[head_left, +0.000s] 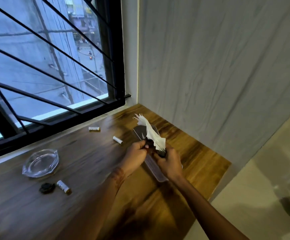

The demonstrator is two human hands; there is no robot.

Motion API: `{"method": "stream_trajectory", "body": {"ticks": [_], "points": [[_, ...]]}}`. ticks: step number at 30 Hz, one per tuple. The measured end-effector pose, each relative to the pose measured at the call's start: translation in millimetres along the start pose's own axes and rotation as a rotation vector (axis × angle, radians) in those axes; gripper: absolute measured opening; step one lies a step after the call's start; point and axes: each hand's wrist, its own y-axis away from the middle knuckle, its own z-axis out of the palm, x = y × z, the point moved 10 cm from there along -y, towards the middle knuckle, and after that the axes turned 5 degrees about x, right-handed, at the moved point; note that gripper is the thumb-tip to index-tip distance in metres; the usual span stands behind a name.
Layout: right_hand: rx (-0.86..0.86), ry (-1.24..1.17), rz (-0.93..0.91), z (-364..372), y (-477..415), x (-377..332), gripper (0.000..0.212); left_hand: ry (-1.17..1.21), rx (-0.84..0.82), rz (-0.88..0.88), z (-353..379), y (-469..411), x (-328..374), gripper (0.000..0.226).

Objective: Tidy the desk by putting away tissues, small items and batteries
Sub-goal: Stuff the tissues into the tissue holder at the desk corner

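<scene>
Three batteries (pixel 94 129) (pixel 117 140) (pixel 64 187) and a small dark item (pixel 46 188) lie left of the fingers (pixel 146 146); left hand (pixel 137 153) and right hand (pixel 169 163) grip the tissue (pixel 152 134), not yet stowed

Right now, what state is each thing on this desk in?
White crumpled tissue: gripped between both hands.
Left hand: curled on tissue.
Right hand: curled on tissue.
Clear glass ashtray: upright, empty.
Three white cylindrical batteries: lying loose.
Small dark lump: beside one battery.
Long clear tray: lying under hands.
</scene>
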Motion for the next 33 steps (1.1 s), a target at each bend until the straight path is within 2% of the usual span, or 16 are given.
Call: {"method": "stream_trajectory", "body": {"ticks": [4,12,17,33], "points": [[-0.031,-0.015,0.018,12,-58,9,0.039,-0.096,-0.015,0.006,-1,-55,16,0.029],[-0.044,-0.007,0.112,45,-174,36,0.043,-0.174,-0.037,-0.054,5,-169,13,0.046],[-0.051,0.007,0.111,62,-225,56,0.047,-0.126,-0.034,-0.118,17,-217,5,0.053],[-0.054,0.036,0.111,85,-274,88,0.048,-0.097,-0.022,-0.136,36,-271,-31,0.059]]}}
